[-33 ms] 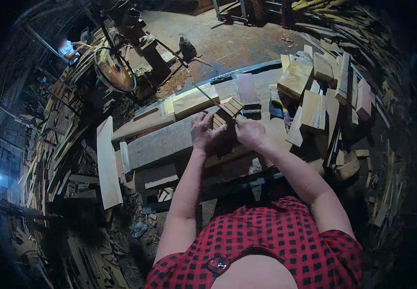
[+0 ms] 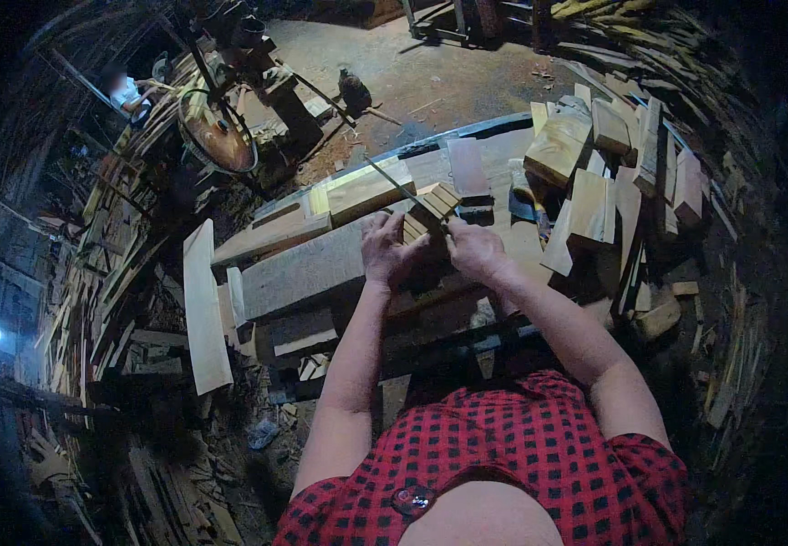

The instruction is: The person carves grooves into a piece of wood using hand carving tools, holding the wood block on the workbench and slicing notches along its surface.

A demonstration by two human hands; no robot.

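At the left fingers (image 2: 380, 224), dark-lined wooden block (image 2: 437, 201)

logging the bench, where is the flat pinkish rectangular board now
In the head view, the pinkish board lies up and right of centre, just beyond the ridged brown wooden block and bare right hand.

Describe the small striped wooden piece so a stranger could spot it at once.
Find the long workbench strewn with pale lumber. Near its middle, the bare left hand holds a small tan wooden piece. Dark parallel stripes set it apart from the plain boards around it.
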